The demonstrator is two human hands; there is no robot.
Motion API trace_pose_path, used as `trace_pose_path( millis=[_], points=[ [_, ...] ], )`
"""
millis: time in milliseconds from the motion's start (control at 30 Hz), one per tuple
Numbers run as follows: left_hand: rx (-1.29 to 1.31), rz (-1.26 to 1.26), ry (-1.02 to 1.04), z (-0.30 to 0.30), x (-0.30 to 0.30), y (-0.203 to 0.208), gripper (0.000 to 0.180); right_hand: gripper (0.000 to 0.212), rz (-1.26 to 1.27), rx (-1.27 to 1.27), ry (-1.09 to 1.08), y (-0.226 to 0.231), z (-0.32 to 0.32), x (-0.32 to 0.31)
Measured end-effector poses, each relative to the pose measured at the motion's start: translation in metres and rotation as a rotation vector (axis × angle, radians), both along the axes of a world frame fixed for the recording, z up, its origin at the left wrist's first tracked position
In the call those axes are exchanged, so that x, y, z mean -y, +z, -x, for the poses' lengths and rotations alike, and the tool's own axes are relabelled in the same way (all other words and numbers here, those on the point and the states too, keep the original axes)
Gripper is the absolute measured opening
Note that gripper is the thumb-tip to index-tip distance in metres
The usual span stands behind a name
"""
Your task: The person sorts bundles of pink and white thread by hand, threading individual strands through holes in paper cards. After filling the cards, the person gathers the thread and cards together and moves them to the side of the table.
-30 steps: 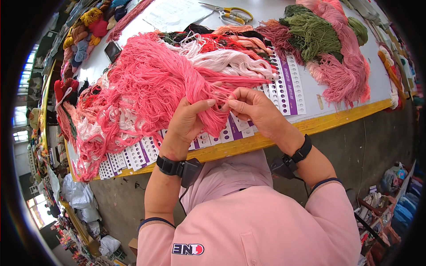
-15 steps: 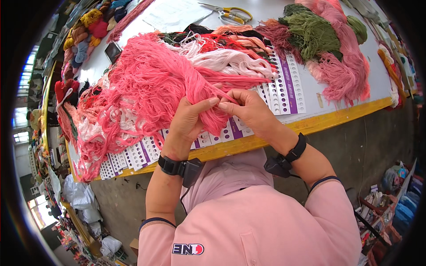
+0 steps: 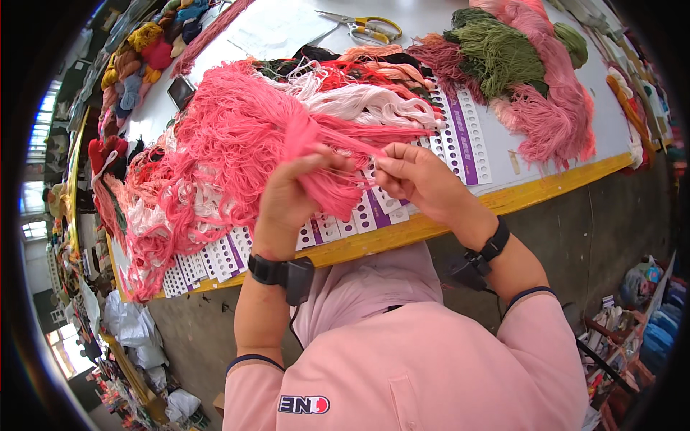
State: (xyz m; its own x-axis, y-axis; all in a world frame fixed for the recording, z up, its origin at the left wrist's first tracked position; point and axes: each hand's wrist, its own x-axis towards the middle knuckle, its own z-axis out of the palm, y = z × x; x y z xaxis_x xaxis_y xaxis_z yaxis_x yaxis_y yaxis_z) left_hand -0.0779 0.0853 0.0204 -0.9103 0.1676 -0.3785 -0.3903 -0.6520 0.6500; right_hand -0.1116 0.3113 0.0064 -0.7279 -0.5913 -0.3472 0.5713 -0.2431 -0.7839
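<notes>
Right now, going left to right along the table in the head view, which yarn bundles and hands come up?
Pink yarn heap → left hand → right hand → green yarn bundle → dusty pink yarn bundle.

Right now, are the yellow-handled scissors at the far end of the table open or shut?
Shut, as far as shows: the yellow-handled scissors lie flat on the white table, blades together in one point, handles side by side.

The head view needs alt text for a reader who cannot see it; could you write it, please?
Both hands work a bundle of pink yarn over a table edge: the left hand grips it, the right hand pinches strands. Green yarn and yellow-handled scissors lie beyond.
</notes>
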Motion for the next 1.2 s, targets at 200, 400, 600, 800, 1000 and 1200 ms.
trace_pose_path(
  millis=[200, 400, 600, 800, 1000, 1200],
  points=[
    [-0.476, -0.543, 0.257, 0.029, 0.114, 0.027, 0.041, 0.017, -0.205, -0.416, -0.124, 0.023, 0.006, -0.057],
    [-0.495, -0.309, 0.539, 0.041, 0.316, 0.011, 0.027, 0.007, 0.71, -0.119, -0.651, 0.058, 0.024, -0.162],
    [-0.482, -0.173, 0.65, 0.042, 0.36, 0.046, 0.01, 0.007, -0.014, -0.718, -1.492, 0.067, 0.002, -0.41],
    [-0.165, 0.23, 0.049, 0.08, 0.002, 0.047, 0.019, 0.013, -0.74, -0.992, -0.171, 0.038, 0.053, -0.15],
    [0.219, 0.14, -0.363, 0.084, -0.122, 0.006, 0.024, 0.013, -0.806, -0.933, 0.123, -0.012, 0.083, -0.122],
    [0.257, 0.243, -0.502, 0.1, -0.131, 0.001, 0.018, 0.011, -0.684, -0.916, 0.209, -0.02, 0.09, -0.129]
  ],
)
